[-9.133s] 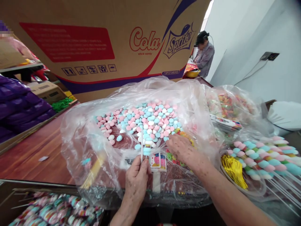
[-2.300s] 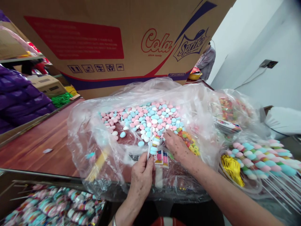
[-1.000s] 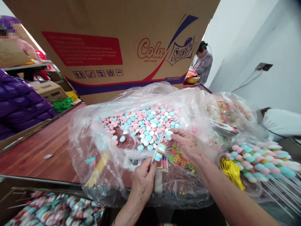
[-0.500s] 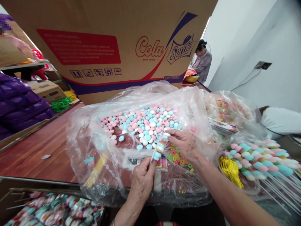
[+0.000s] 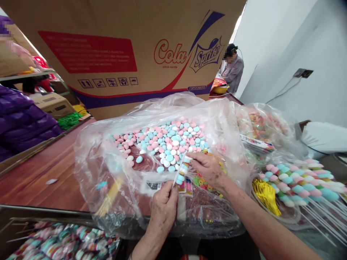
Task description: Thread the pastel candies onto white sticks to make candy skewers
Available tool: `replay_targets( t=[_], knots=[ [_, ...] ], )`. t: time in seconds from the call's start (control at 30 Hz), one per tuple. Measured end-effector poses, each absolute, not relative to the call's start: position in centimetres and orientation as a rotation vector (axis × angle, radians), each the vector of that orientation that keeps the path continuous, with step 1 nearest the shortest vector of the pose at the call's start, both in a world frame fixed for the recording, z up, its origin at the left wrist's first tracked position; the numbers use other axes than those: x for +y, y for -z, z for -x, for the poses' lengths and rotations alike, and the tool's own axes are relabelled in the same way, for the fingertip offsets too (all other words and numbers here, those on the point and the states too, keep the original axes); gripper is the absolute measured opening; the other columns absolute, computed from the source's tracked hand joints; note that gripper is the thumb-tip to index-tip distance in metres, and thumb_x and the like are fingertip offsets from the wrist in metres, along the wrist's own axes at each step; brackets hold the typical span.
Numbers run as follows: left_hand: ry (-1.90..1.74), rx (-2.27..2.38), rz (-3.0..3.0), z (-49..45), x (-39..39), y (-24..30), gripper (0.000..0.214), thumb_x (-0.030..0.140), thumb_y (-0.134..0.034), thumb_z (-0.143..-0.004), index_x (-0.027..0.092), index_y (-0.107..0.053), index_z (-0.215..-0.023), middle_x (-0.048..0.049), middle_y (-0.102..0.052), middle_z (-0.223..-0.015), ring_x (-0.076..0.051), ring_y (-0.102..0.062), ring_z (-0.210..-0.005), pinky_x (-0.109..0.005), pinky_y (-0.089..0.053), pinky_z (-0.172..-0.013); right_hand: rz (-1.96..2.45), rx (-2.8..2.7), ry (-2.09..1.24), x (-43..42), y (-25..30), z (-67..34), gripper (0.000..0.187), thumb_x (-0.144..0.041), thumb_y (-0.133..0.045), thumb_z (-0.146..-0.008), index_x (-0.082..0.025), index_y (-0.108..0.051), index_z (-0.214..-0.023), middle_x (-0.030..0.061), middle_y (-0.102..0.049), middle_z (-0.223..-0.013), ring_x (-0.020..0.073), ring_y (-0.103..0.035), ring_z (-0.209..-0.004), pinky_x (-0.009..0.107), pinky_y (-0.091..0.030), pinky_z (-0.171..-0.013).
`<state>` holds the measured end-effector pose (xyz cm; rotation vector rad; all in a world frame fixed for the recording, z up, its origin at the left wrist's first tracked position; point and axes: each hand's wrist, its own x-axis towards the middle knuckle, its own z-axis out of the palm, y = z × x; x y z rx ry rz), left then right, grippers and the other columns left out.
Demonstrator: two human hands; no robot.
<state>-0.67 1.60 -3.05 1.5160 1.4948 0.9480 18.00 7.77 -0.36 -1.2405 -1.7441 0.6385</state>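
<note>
Over the tabletop point(image 5: 58, 159), the stick point(image 5: 179, 169) slants toward one o'clock, its foot clasped in the left hand point(image 5: 164, 206), likely for steadiness, the right hand point(image 5: 207, 168) pinching a candy point(image 5: 186, 160) at its tip, the heap point(image 5: 168, 139) handy at eleven

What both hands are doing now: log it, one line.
left hand: holds white stick | right hand: fingertips at upper end of candy row along stick | ahead: loose pink, blue, white candies

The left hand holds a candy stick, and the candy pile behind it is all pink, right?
Not all pink: in the head view, the candy pile behind the candy stick, which the left hand holds, mixes pink, blue and white.
</note>
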Motion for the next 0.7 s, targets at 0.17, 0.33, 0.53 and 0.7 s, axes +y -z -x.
replay_targets(
  t=[0.17,0.33,0.53,0.7],
  knots=[
    [-0.933,1.510,-1.520,0.7,1.7,3.2,0.030,0.042,-0.044,-0.086,0.020,-0.056,-0.068,0.0040,-0.046,-0.056,-0.015,-0.044,-0.056,-0.023,-0.033,-0.054,1.245,-1.739,-0.678,7.4,0.4,-17.8,0.029,-0.024,-0.053,-0.087,-0.026,-0.073,-0.108,0.0014,-0.074,-0.106,0.0178,-0.069,-0.095,0.034,-0.054,-0.089],
    [-0.938,1.521,-1.498,0.7,1.5,3.2,0.030,0.042,-0.044,-0.086,0.021,-0.053,-0.066,0.0039,-0.046,-0.056,-0.015,-0.044,-0.056,-0.024,-0.032,-0.055,1.163,-1.778,-0.522,6.7,1.1,-17.0,0.033,-0.021,-0.048,-0.090,-0.024,-0.071,-0.114,0.0044,-0.072,-0.112,0.0191,-0.067,-0.104,0.034,-0.052,-0.095],
    [-0.940,1.553,-1.491,0.7,1.6,3.0,0.029,0.042,-0.044,-0.085,0.020,-0.053,-0.067,0.0033,-0.048,-0.055,-0.016,-0.045,-0.055,-0.025,-0.033,-0.056,1.172,-1.797,-0.503,6.3,2.3,-16.1,0.037,-0.020,-0.045,-0.091,-0.024,-0.067,-0.120,0.0043,-0.070,-0.118,0.0198,-0.063,-0.113,0.036,-0.049,-0.102],
    [-0.985,1.514,-1.455,0.9,1.6,3.2,0.029,0.042,-0.047,-0.086,0.020,-0.055,-0.070,0.0040,-0.047,-0.054,-0.014,-0.044,-0.052,-0.023,-0.032,-0.051,1.200,-1.720,-0.646,5.8,1.3,-15.5,0.035,-0.023,-0.046,-0.092,-0.023,-0.066,-0.121,0.0055,-0.069,-0.119,0.0204,-0.063,-0.112,0.037,-0.047,-0.102]
  ],
)
